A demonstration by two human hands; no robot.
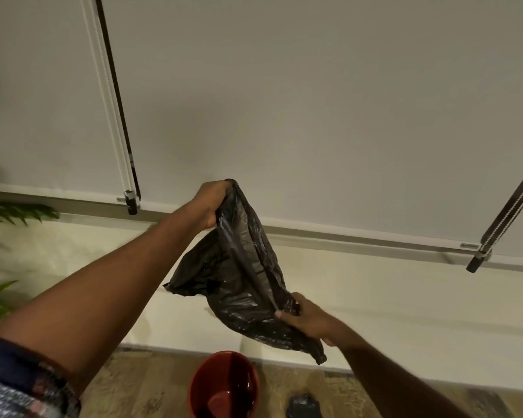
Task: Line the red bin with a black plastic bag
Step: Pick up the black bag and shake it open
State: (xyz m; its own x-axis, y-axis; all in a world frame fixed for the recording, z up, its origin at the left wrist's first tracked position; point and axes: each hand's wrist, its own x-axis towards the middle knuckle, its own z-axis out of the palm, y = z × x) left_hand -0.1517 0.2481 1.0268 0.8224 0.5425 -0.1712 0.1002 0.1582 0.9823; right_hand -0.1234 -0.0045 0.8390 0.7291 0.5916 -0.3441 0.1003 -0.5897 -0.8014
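1. Red bin (224,384) on wood floor (151,393), upright, unlined; inside looks dark and glossy, contents unclear.
2. Small black bundle (302,407) just right of it.
3. Black plastic bag (239,279) held above the bin, mouth stretched: right hand (305,319) pinches the near rim, left hand (210,203) grips the far rim.

Head camera, single view: looks forward-down, close over arms, toward wall (314,101).

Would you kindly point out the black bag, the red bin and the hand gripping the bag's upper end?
black bag (239,285): head view, on its crumpled middle.
red bin (203,384): head view, on its inner left wall.
left hand (209,203): head view, on the back of the hand.
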